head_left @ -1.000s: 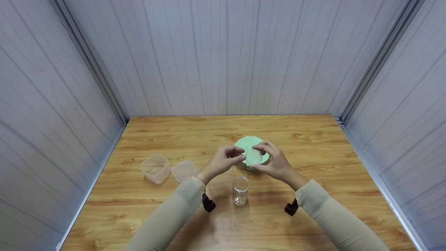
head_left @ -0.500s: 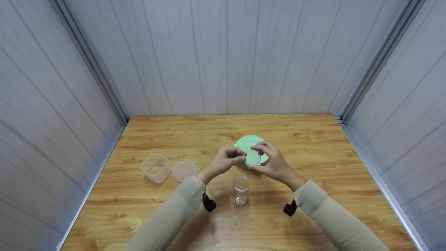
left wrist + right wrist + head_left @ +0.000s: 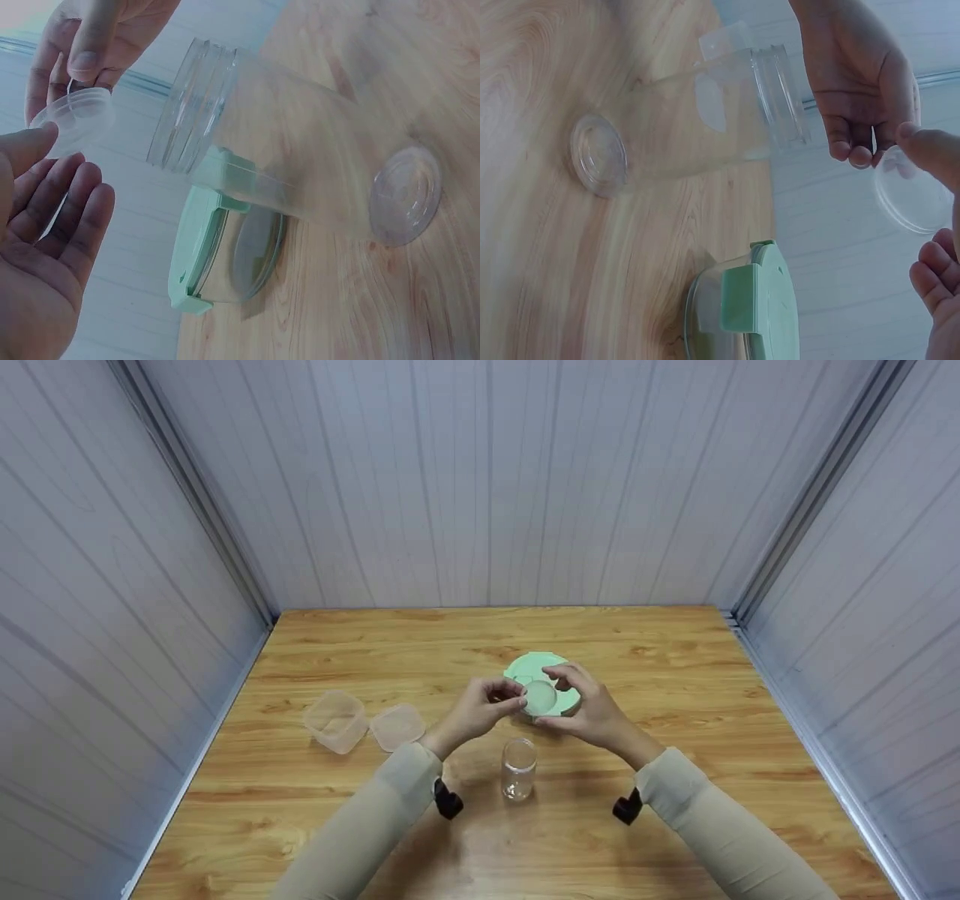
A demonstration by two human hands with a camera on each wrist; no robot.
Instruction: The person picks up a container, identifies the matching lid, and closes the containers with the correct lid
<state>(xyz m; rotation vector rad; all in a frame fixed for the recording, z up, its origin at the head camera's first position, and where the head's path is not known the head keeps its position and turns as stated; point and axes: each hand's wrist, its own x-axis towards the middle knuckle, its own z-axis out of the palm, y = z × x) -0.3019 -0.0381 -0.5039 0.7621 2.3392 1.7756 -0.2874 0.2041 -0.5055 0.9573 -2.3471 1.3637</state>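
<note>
My left hand [image 3: 480,712] pinches a small round translucent lid [image 3: 539,698] at its left edge, between thumb and fingertips. Around the lid's right side is my right hand [image 3: 598,715], with the index finger raised off it. In the left wrist view the right thumb [image 3: 34,146] overlaps the lid's rim, while the other right fingers [image 3: 82,202] are spread and fairly straight. Below both hands a clear jar [image 3: 518,771] stands upright on the table, its threaded mouth uncovered.
Behind the hands sits a round container with a mint-green lid [image 3: 531,664], clear-walled in the wrist views. To the left are a translucent square box [image 3: 335,723] and a flat square lid [image 3: 397,727]. Panelled walls [image 3: 480,487] enclose the wooden table [image 3: 675,660].
The round lid has shifted slightly left toward my left hand. My right index finger, close to its rim half a second ago, is now apart from it.
</note>
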